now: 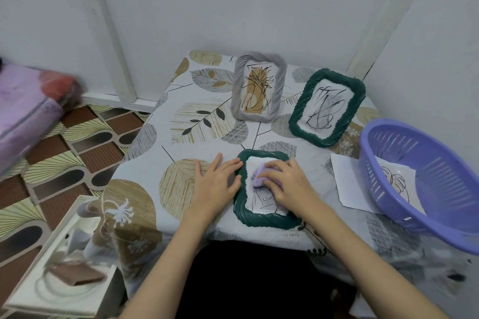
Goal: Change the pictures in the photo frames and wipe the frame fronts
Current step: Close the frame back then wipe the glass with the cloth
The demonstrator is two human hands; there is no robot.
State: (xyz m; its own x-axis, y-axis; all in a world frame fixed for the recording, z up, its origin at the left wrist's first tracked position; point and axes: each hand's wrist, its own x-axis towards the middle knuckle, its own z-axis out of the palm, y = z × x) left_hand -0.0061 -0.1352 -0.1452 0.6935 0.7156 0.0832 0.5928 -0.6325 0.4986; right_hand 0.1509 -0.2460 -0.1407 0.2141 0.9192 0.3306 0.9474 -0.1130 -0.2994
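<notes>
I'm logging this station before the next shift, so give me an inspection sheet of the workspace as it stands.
Surface: table under a leaf-print cloth.
Job's things: green frame lying flat near the front edge; grey frame and second green frame propped behind; lilac cloth on the flat frame's front.
Clutter: purple basket with a drawing inside, on loose paper.
Grips: right hand presses the lilac cloth on the frame; left hand rests flat against its left edge.
Cables: nothing seen.
Surroundings: white walls, patterned floor, white tray at lower left.
</notes>
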